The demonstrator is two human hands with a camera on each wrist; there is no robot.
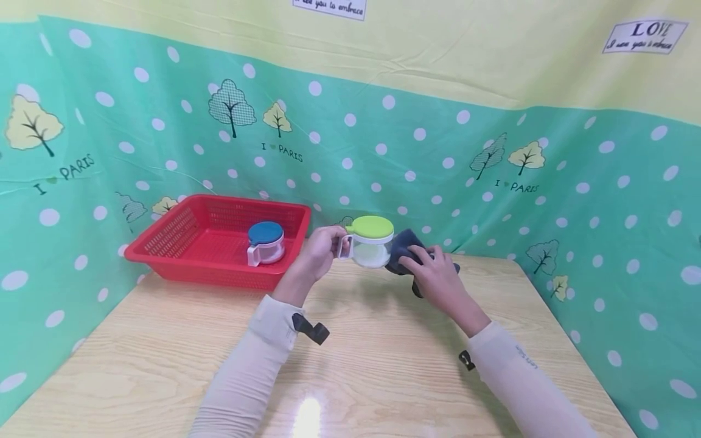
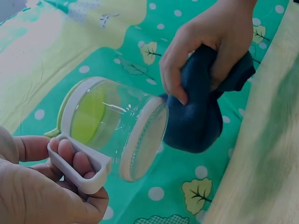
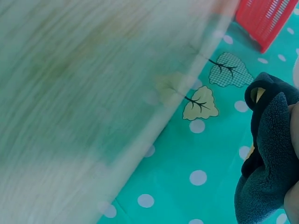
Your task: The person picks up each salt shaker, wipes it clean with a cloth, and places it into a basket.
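Note:
A clear jar with a lime-green lid point(image 1: 372, 227) and a white handle point(image 2: 81, 168) is held above the table. My left hand point(image 1: 322, 246) grips it by that handle, fingers passed through the loop. In the left wrist view the jar lies tilted, its base toward the right. A dark blue cloth point(image 2: 196, 102) is bunched in my right hand point(image 1: 438, 277), pinched between thumb and fingers. The cloth is at the jar's base side; whether it touches the glass I cannot tell. Only the edge of my right hand shows in the right wrist view beside the cloth point(image 3: 268, 158).
A red plastic basket point(image 1: 208, 277) stands at the table's back left. Inside it sits a similar clear jar with a blue lid point(image 1: 265, 232) and a white handle. Beyond the wooden table point(image 1: 378, 365) hangs a green and yellow printed curtain point(image 1: 361, 152).

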